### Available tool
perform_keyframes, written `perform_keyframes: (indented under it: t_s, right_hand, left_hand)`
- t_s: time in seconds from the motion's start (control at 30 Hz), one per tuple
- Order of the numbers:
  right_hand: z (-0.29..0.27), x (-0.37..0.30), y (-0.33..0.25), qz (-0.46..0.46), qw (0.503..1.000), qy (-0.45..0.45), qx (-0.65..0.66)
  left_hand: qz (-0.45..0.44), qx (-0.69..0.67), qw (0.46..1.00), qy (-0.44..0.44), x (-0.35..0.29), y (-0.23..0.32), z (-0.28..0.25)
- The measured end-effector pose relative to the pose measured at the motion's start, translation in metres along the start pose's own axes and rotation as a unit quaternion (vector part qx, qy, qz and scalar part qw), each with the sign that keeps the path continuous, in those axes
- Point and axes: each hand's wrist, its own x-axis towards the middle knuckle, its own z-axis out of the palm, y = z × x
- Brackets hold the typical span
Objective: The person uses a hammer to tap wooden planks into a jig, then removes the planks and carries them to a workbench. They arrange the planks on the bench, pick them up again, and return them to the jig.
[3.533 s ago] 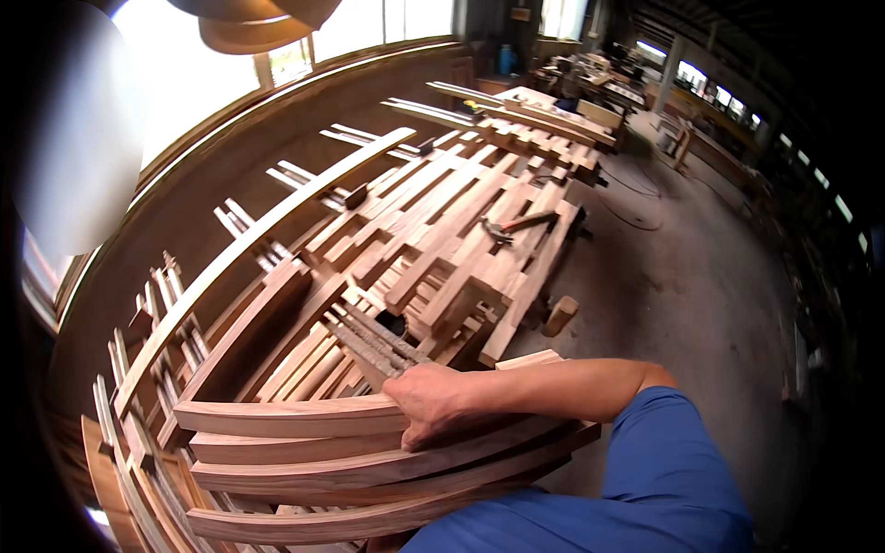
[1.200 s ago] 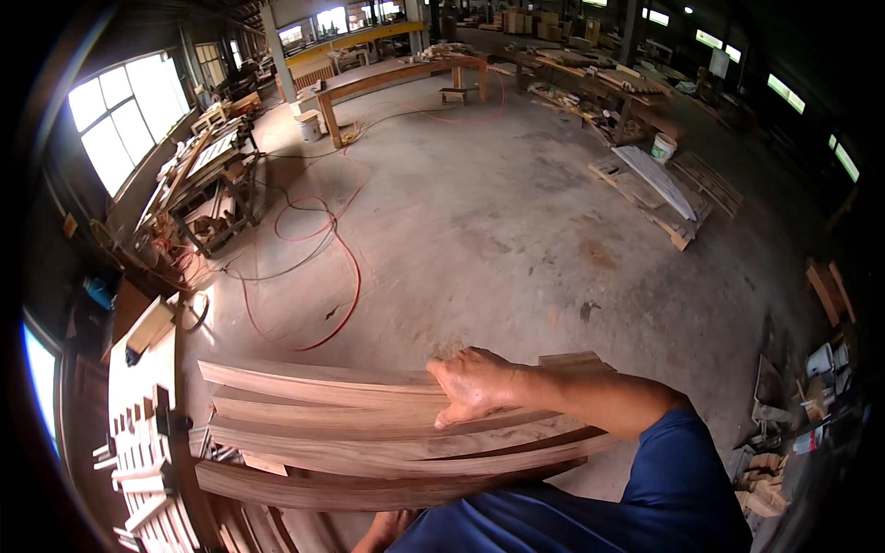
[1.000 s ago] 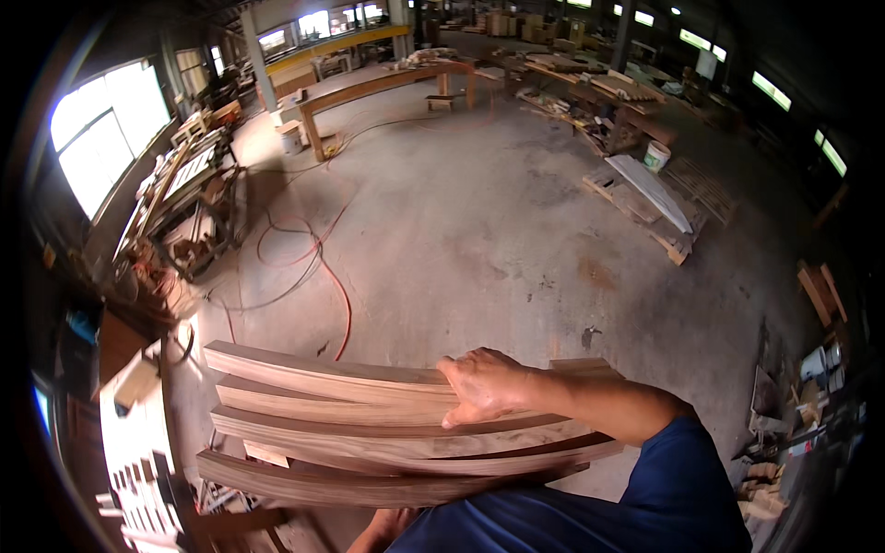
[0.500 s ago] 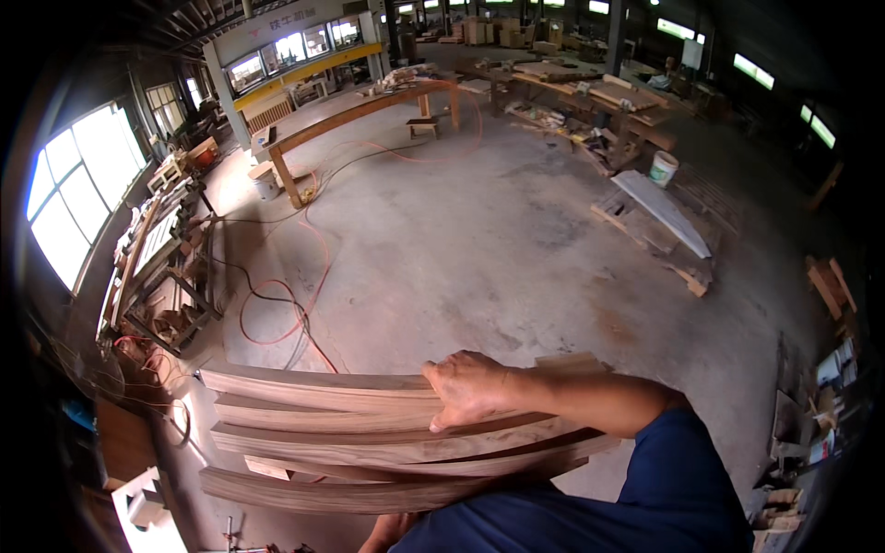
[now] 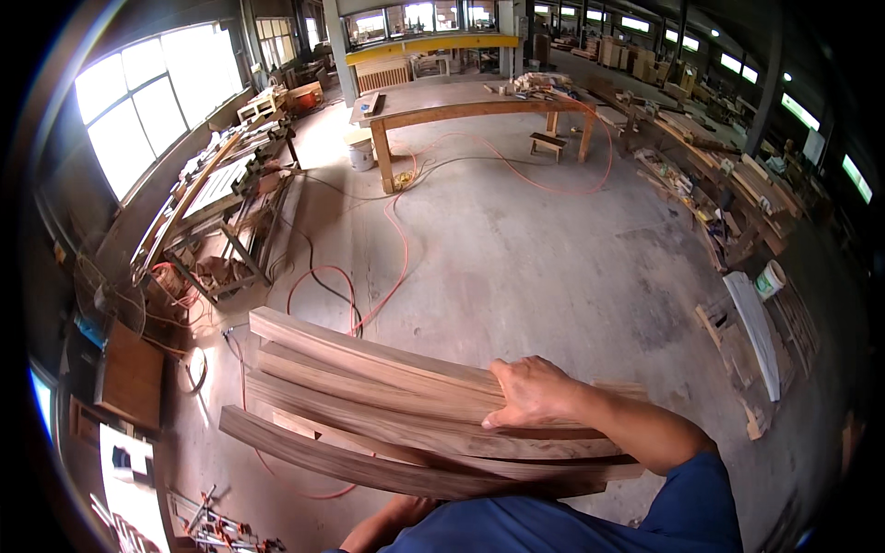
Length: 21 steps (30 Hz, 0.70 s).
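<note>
A loose stack of several long, slightly curved brown wooden boards (image 5: 369, 405) is held crosswise in front of my body, above the floor. My right hand (image 5: 530, 392) reaches over the stack, its thumb and fingers closed on the farther boards. Lower down, my left hand (image 5: 410, 507) is at the nearest board (image 5: 359, 461), supporting it from the near side; its fingers are hidden beneath the wood. The boards' left ends fan apart, and a short pale piece shows between two of them. Part of their right ends lies behind my right forearm.
A long wooden table (image 5: 442, 106) stands ahead, with a small stool (image 5: 547, 144) beside it. Red hose (image 5: 403, 249) loops over the concrete floor. A cluttered rack (image 5: 221, 194) runs below the left window. Clamps (image 5: 217, 525) lie at lower left; a white bucket (image 5: 771, 278) stands right.
My view has turned left, so the room has shifted rightward in the picture. The boards now slant, their left ends pointing farther away. Both hands stay on the stack.
</note>
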Motion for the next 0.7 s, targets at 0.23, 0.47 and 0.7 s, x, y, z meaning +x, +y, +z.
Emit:
perform_keyframes:
  t_s: [0.23, 0.47, 0.7]
  right_hand:
    - [-0.121, 0.147, 0.082, 0.062, 0.998, 0.002, -0.002]
    - [-0.22, 0.291, 0.204, 0.065, 0.998, 0.018, 0.011]
    - [-0.342, 0.456, 0.329, -0.016, 1.0, -0.016, -0.016]
  left_hand:
    - [-0.017, 0.014, 1.0, -0.022, 0.138, 0.178, 0.027]
    - [-0.024, 0.044, 0.998, -0.041, 0.295, 0.335, 0.063]
    - [-0.005, 0.025, 1.0, 0.004, 0.447, 0.474, 0.12]
